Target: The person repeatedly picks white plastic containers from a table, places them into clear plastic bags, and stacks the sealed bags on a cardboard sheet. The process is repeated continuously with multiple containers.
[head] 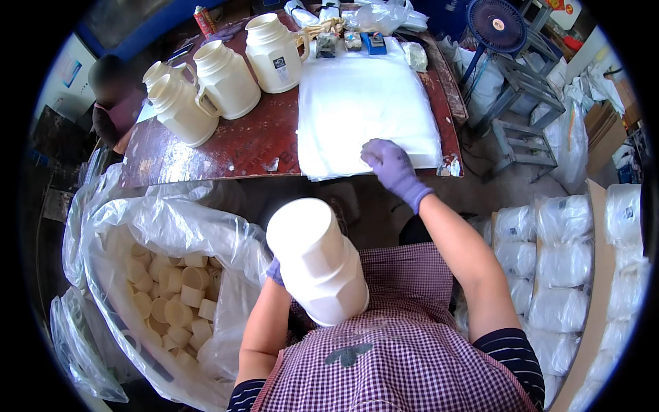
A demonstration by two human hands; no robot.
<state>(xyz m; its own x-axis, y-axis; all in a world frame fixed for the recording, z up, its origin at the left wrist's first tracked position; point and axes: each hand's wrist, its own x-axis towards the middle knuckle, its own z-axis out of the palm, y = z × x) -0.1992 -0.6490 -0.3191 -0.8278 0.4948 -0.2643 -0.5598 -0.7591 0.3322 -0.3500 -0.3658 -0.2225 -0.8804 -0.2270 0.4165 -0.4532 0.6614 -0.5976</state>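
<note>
My left hand [276, 271], in a purple glove, holds a cream plastic vacuum-flask jug [329, 278] against my apron. A smooth cup-like lid [298, 221] covers its top, and the jug hides most of that hand. My right hand [388, 162], gloved the same way, rests with curled fingers on the front part of a stack of clear plastic bags [360, 103]. Whether it pinches a bag is hidden. Left of the stack, several lidless cream jugs [226, 80] with side handles stand on the worn red table [247, 149].
Cream plastic cups [177, 293] fill a big plastic-lined container [170, 216] at my left. Wrapped jugs [561, 262] sit in rows beside a cardboard divider [592, 309] at right. Beyond are a metal step stool [520, 144], a fan [497, 26] and another person [116, 108].
</note>
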